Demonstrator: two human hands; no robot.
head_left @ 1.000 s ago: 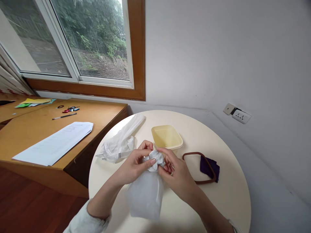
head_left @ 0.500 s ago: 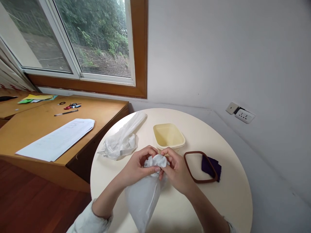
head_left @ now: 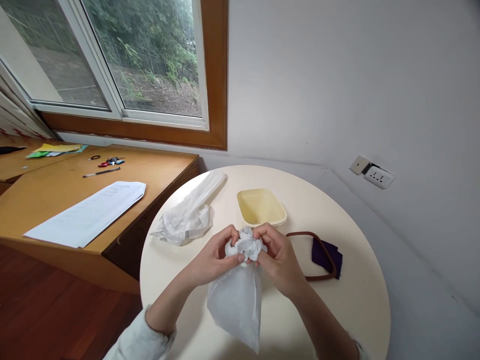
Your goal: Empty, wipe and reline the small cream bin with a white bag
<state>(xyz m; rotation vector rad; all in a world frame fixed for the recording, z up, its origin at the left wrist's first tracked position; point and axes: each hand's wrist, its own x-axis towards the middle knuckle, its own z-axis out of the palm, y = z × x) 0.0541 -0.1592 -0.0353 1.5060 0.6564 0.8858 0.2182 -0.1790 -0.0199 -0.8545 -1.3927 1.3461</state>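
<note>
A translucent white plastic bag (head_left: 235,300) is hanging over the near middle of the smooth, round cream table (head_left: 352,310), its filmy body tapering to a pointed near corner. The left hand (head_left: 213,257) is pinching the bag's crumpled, bunched neck (head_left: 246,245) from the left, thumb and fingers closed on it, while the right hand (head_left: 280,261) is gripping the same puckered plastic from the right. Just beyond, a pale yellow, round-cornered tub (head_left: 262,204) is standing. To the right, a thin brown rounded frame (head_left: 320,278) is lying partly over a dark purple cloth (head_left: 335,254). At far left, another wrinkled white bag (head_left: 183,220) is sprawling.
</note>
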